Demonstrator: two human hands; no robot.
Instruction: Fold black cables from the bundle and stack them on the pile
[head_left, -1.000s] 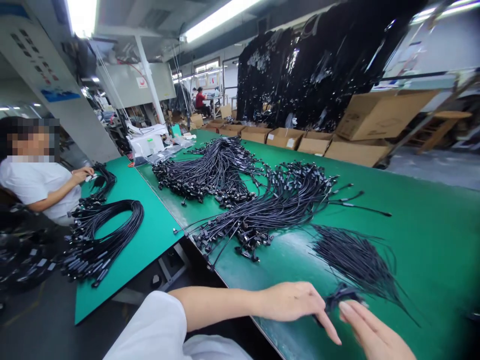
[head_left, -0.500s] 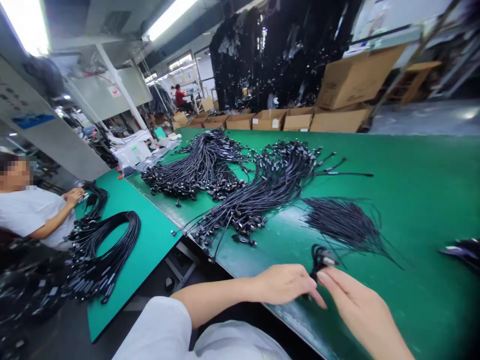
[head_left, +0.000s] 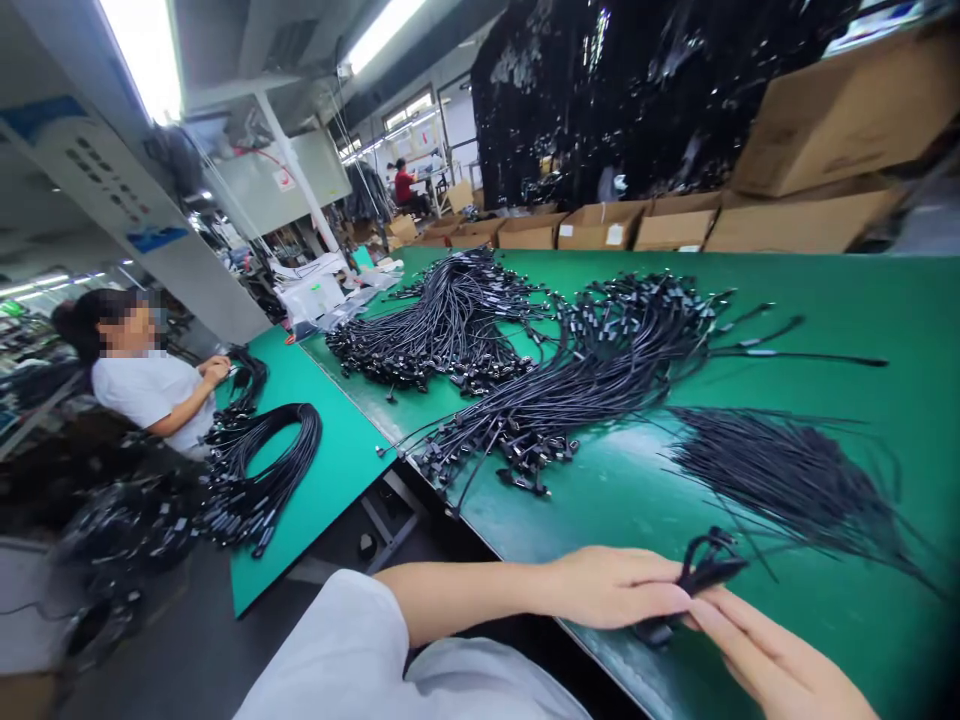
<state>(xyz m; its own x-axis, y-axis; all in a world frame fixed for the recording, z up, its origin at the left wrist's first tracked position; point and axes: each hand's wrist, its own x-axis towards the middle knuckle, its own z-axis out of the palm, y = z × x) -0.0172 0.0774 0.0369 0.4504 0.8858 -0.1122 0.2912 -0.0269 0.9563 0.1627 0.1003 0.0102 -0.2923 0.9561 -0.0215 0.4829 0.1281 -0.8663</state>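
Note:
A small folded bundle of black cable [head_left: 711,572] is between my hands, above the green table near its front edge. My left hand [head_left: 626,588] grips the bundle from the left, thumb and fingers pressed together on it. From the right, my right hand [head_left: 776,650] pinches the same bundle with its fingertips close to my left thumb. The fingers partly cover the bundle, and its lower end shows below my left hand. Just beyond my hands lies a loose pile of thin black strips [head_left: 787,478], which look like twist ties.
Two large heaps of black cables with connectors, a nearer heap [head_left: 600,365] and a farther heap [head_left: 450,320], lie on the green table [head_left: 847,300]. A co-worker [head_left: 154,385] handles cables at the left table [head_left: 341,480]. Cardboard boxes [head_left: 600,225] line the far edge.
The view has turned left, so the scene sits farther right in the picture. My hands have come closer together on the cable bundle, and my left fingers have closed against it.

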